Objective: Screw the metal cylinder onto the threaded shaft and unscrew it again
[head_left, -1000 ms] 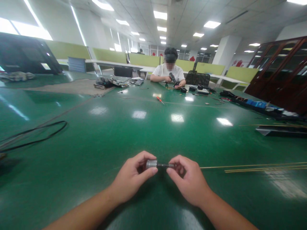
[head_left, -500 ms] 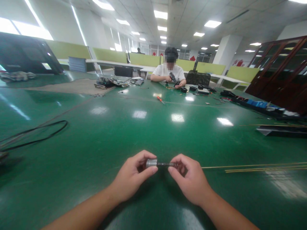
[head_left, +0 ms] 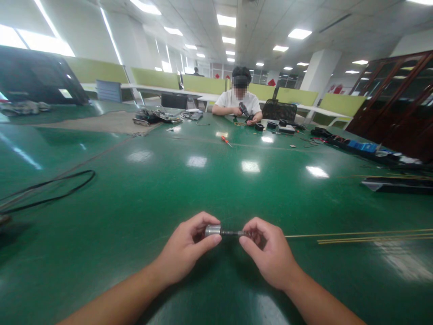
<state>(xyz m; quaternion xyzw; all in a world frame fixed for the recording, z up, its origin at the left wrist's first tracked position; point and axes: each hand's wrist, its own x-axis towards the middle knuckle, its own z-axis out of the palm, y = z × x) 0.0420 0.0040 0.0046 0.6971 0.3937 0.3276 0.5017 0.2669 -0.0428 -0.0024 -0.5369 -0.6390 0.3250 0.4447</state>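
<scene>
Just above the green table [head_left: 162, 189], my left hand [head_left: 182, 250] grips a short silver metal cylinder [head_left: 213, 229] between thumb and fingers. A thin dark shaft [head_left: 231, 233] runs from the cylinder's right end, lying level. Its far end sits in my right hand [head_left: 270, 255], pinched by thumb and fingertips, where a ridged or coiled part shows. Whether that part is a spring or thread I cannot tell. The rest of the shaft's end is hidden behind the right fingers.
Thin brass-coloured rods [head_left: 372, 239] lie right of my right hand. A black channel piece [head_left: 399, 185] is farther right. A black cable [head_left: 67, 194] loops at left. An orange screwdriver [head_left: 225, 140] lies mid-table. Opposite, a person [head_left: 238, 99] holds a power drill [head_left: 243, 109].
My right hand has shifted slightly to the right along the shaft, and a little more of the ridged part shows. My left hand stays nearly in place on the cylinder.
</scene>
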